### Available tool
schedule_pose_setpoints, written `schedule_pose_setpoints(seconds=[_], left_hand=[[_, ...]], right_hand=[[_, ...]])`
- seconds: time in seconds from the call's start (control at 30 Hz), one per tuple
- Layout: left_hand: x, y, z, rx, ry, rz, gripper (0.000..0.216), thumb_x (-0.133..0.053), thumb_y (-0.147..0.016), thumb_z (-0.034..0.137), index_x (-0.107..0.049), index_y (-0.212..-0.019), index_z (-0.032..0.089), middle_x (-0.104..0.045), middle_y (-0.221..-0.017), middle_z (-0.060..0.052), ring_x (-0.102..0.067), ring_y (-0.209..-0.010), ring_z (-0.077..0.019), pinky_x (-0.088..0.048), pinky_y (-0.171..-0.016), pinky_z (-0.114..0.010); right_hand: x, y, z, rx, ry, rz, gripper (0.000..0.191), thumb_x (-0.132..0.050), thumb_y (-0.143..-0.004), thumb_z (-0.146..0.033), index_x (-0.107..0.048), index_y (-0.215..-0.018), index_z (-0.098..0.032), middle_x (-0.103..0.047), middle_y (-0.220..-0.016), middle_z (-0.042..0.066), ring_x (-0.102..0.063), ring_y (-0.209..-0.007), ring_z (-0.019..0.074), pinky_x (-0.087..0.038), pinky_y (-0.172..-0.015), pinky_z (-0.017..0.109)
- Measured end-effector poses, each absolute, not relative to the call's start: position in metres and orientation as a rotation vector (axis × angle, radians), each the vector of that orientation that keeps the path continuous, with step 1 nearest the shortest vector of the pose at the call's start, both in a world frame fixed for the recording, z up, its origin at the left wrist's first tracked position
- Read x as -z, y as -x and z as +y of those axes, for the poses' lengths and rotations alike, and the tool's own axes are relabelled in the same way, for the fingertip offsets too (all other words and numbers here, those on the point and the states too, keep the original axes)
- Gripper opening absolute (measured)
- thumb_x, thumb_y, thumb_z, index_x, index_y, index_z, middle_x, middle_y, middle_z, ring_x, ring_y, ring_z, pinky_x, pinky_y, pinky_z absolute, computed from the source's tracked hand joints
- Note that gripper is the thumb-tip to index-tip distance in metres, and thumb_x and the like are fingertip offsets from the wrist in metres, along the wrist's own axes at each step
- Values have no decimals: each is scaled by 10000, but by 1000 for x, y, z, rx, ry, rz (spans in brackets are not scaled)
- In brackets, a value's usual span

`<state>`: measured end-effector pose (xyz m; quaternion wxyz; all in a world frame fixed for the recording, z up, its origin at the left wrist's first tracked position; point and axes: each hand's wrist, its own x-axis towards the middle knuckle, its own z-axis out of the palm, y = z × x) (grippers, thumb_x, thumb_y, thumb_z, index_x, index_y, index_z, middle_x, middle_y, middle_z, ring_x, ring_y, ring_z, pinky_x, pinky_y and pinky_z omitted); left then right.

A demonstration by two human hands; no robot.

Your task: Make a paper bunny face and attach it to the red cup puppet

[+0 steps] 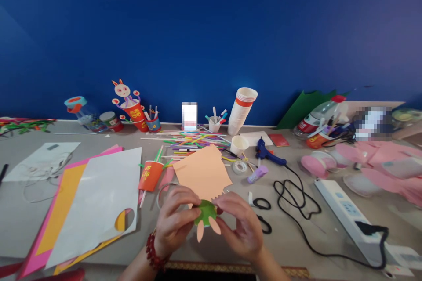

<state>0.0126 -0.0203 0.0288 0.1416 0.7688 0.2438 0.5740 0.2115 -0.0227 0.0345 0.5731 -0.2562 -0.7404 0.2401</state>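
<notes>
Close to the table's front edge, a round green paper piece (206, 211) with two pale orange ear-like strips (200, 231) on its near side is held between my hands. My left hand (178, 215) pinches its left edge; a red bead bracelet is on that wrist. My right hand (239, 224) has its thumb and fingers closed on the right edge. Just beyond the fingers lies a sheet of peach paper (202, 169) with a jagged cut edge. Scissors with black handles (262, 203) rest right of my right hand, partly hidden.
A stack of coloured paper (108, 184) lies left, beside a red paper cup (150, 175) with straws. Behind are scattered coloured sticks (194, 142) and stacked white cups (242, 112). To the right are a blue glue gun (268, 153), its black cord, and a white power strip (346, 215).
</notes>
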Motion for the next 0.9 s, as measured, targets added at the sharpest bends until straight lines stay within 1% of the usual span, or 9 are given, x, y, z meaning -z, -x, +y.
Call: schedule_pose_setpoints(seconds=[0.07,0.27,0.4,0.53,0.63,0.77,0.9], left_hand=[[-29,-12,-20,-1647,-2235,713,324,-563,-888,48,-614,-1165,209,-649,-1052,-87,-601,-978,-228,-533,-819,-443],[-27,-15,-21,-1602,-2271,734,274,-565,-892,74,-615,-1117,224,-638,-1061,-83,-602,-959,-219,-535,-802,-413],[-27,-14,-21,-1593,-2272,749,238,-556,-903,94,-610,-1099,218,-637,-1052,-87,-602,-953,-221,-532,-800,-415],[-26,-16,-20,-1575,-2274,759,220,-548,-906,97,-598,-1081,219,-643,-1052,-88,-603,-957,-221,-526,-803,-417],[-25,-19,-21,-1575,-2188,743,248,-560,-893,86,-564,-1107,212,-648,-1039,-89,-609,-949,-216,-528,-790,-405],[-25,-20,-23,-1614,-2090,687,323,-569,-895,95,-509,-1193,206,-650,-1034,-88,-613,-949,-212,-536,-788,-409],[-31,-17,-24,-1607,-2248,702,221,-536,-916,91,-579,-1097,211,-627,-1085,-91,-603,-985,-218,-531,-833,-441]], right_hand=[[-36,-212,-22,-591,570,-1764,486,-612,-783,12,-585,-1190,-252,-673,-1031,80,-650,-901,209,-552,-774,354],[-37,-212,-21,-604,549,-1840,306,-569,-784,-36,-603,-1018,-231,-605,-970,69,-607,-852,192,-525,-733,324],[-37,-212,-21,-573,550,-1850,252,-555,-798,-51,-604,-970,-228,-589,-936,61,-588,-807,180,-515,-705,312],[-39,-213,-19,-574,548,-1859,182,-555,-844,-91,-614,-946,-230,-587,-893,57,-578,-754,177,-501,-663,312],[-39,-214,-19,-596,543,-1856,162,-557,-856,-104,-613,-938,-231,-589,-876,52,-582,-743,176,-493,-653,309],[-40,-213,-18,-624,544,-1845,204,-567,-811,-55,-602,-919,-224,-587,-869,45,-585,-756,172,-482,-659,301],[-40,-212,-17,-640,567,-1848,200,-561,-803,-50,-592,-900,-222,-594,-861,41,-589,-772,173,-479,-680,305]])
